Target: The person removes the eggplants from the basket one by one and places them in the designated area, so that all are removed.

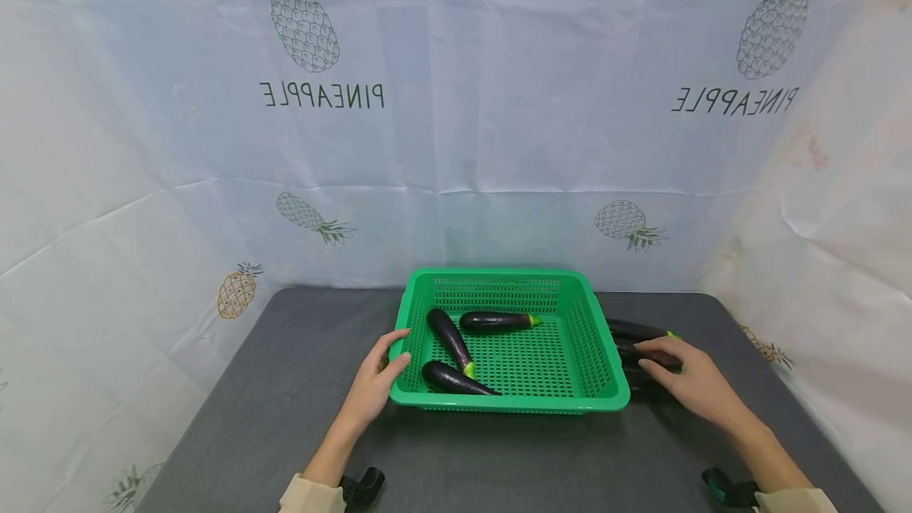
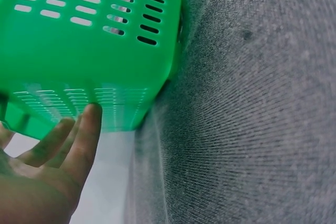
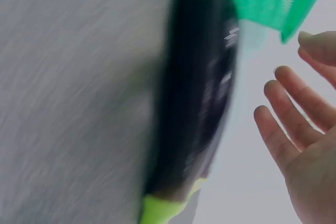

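A green plastic basket (image 1: 509, 404) has three dark purple eggplants inside: one slanting at the left (image 1: 447, 335), one lying crosswise (image 1: 496, 322), and one near the front wall (image 1: 456, 378). At the basket's left side is my left hand (image 1: 374, 378), its fingers reaching to the rim and outer wall. In the left wrist view those fingers (image 2: 86, 140) look fairly straight against the perforated wall. Several more eggplants (image 1: 630, 330) lie right of the basket. Over them hovers my right hand (image 1: 687, 378), fingers spread and apart from the nearest eggplant (image 3: 197, 87) in the right wrist view.
The basket and eggplants are on a dark grey tabletop (image 1: 285, 386). A pale curtain printed with pineapples (image 1: 499, 101) hangs right behind the table's far edge and along both sides.
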`<state>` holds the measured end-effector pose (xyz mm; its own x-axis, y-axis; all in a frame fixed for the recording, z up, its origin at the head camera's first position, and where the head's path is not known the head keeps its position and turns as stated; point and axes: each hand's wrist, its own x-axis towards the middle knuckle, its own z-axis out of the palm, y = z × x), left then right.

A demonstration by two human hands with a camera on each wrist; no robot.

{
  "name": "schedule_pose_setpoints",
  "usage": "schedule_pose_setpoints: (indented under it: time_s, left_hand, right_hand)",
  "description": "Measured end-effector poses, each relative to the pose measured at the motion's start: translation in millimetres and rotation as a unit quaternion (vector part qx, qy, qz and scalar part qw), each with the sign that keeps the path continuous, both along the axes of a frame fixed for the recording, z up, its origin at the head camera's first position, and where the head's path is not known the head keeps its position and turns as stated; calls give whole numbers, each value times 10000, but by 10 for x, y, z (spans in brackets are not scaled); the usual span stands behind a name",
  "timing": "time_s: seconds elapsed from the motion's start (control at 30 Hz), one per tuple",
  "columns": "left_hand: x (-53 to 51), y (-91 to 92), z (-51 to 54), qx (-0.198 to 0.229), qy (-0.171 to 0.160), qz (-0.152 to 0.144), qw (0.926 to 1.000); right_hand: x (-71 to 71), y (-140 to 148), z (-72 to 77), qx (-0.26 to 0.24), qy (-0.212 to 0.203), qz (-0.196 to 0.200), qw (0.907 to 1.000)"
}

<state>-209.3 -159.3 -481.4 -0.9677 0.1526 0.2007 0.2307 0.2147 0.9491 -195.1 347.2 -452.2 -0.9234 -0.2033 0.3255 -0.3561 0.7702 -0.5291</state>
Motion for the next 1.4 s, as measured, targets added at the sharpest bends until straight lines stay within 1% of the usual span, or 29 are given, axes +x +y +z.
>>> schedule_pose_setpoints:
  time_s: [0.07,0.17,0.3,0.4,0.57,0.7,0.87,0.97,1.07,1.2,1.27,1.4]
  left_hand:
    - [-1,-2,4,-18,34,0,10000]
    - [1,-7,16,-50,54,3,10000]
    - [2,-16,37,-84,31,-40,10000]
    - [4,-23,49,-139,11,-73,9999]
    - [3,-38,84,-324,-18,-73,9994]
    - [1,-39,130,-554,-64,-32,9984]
    - [4,-44,178,-783,-136,81,9968]
    - [1,-56,204,-1016,-47,238,9945]
    - [-11,-70,228,-1358,140,376,9899]
    - [-5,-84,276,-1808,555,503,9807]
    - [1,-84,311,-2044,832,649,9732]
    - [0,-63,413,-2432,1454,982,9540]
  right_hand:
    - [26,-48,59,-159,-95,-126,9997]
    - [57,-128,129,-371,-149,-159,9991]
    - [78,-231,185,-655,-201,-67,9976]
    - [82,-298,201,-903,-367,7,9952]
    - [58,-365,192,-1308,-861,163,9875]
    - [29,-393,147,-1572,-1188,370,9797]
    - [-1,-437,88,-1626,-1418,574,9748]
    - [-17,-457,57,-1655,-1471,674,9728]
    - [-43,-464,17,-1684,-1468,745,9719]
    - [-66,-459,-29,-1740,-1507,778,9700]
    - [-73,-459,-39,-1806,-1560,760,9681]
    - [-79,-462,-40,-1873,-1634,767,9656]
